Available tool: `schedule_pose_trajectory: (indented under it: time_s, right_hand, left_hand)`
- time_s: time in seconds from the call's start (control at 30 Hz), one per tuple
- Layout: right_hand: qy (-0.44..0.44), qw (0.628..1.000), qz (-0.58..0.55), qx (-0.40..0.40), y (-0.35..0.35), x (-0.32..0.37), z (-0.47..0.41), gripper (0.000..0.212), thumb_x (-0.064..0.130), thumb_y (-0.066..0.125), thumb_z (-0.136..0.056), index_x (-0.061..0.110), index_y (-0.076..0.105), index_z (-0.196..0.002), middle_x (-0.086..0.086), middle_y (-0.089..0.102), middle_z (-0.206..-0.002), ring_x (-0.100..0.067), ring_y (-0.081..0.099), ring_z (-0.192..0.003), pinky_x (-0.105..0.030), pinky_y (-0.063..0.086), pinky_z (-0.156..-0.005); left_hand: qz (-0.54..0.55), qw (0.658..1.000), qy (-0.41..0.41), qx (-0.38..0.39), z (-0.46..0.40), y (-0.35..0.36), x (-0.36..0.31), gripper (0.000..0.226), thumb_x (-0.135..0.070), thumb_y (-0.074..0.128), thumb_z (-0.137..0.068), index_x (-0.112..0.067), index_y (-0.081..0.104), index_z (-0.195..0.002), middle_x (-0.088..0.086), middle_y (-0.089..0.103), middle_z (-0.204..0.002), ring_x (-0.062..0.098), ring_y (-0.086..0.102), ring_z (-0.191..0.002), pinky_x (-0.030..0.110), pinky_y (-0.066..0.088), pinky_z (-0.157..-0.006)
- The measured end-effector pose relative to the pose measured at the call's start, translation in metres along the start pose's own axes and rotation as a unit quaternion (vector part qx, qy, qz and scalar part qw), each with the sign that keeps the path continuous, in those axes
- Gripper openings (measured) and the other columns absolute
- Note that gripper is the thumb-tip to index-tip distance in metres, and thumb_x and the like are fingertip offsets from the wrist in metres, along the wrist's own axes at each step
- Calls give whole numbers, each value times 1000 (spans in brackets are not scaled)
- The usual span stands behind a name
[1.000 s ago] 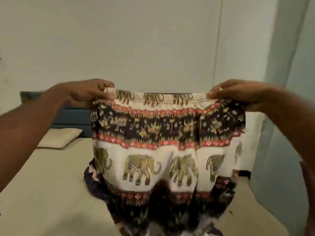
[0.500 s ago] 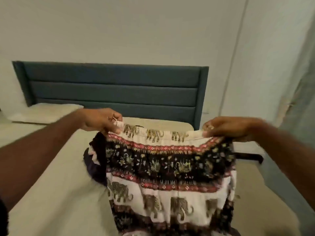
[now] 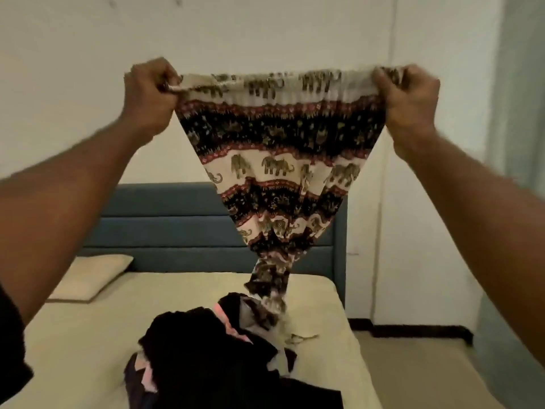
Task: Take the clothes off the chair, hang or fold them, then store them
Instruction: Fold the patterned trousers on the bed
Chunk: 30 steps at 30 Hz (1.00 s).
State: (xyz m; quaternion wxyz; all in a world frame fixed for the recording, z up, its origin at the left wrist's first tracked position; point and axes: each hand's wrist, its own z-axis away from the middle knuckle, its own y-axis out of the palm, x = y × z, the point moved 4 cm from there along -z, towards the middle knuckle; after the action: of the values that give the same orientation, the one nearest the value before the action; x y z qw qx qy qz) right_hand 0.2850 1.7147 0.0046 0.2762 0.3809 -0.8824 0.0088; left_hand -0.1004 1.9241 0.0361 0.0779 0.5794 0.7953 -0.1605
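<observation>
I hold up a pair of elephant-print trousers [image 3: 277, 149], cream, black and red, by the waistband. My left hand [image 3: 149, 93] grips the waistband's left end and my right hand [image 3: 408, 94] grips its right end, stretching it wide at head height. The cloth narrows downward and its lower end trails onto a pile of dark clothes [image 3: 212, 346] with pink bits on the bed [image 3: 88, 343]. No chair is in view.
A blue padded headboard [image 3: 165, 228] stands against the white wall. A cream pillow [image 3: 94, 276] lies at the bed's far left. Beige floor [image 3: 413, 367] runs along the bed's right side, with a pale curtain [image 3: 519, 143] at the right edge.
Both hands have lifted the trousers from chest height to well above the bed and pulled the waistband wider. The legs now hang down narrow, uncovering the dark pile.
</observation>
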Motion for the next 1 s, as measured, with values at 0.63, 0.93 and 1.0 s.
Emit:
schedule_pose_trajectory:
  time_s: [0.63, 0.93, 1.0]
  right_hand:
    - [422, 771, 184, 439, -214, -96, 607, 43, 62, 78, -75, 20, 80, -81, 3, 72, -79, -7, 65, -72, -29, 52, -70]
    - [340, 571, 361, 655, -238, -90, 679, 23, 37, 80, -79, 33, 79, -102, 8, 75, -105, -15, 64, -101, -35, 51, -92]
    - [301, 568, 370, 671, -237, -82, 677, 22, 37, 77, -82, 32, 78, -103, 5, 74, -107, -19, 62, -105, -35, 47, -95]
  left_hand:
    - [-1, 842, -135, 523, 679, -66, 8, 25, -37, 63, -79, -32, 40, -70, -19, 46, -62, -4, 37, -57, 21, 33, -57]
    - [-174, 777, -6, 605, 766, -52, -36, 38, -15, 89, -54, -27, 59, -75, -10, 63, -85, 8, 54, -82, 33, 46, -64]
    - [-179, 743, -15, 645, 772, -51, -54, 43, -3, 88, -48, -26, 57, -68, -9, 60, -71, 13, 58, -64, 27, 44, -58]
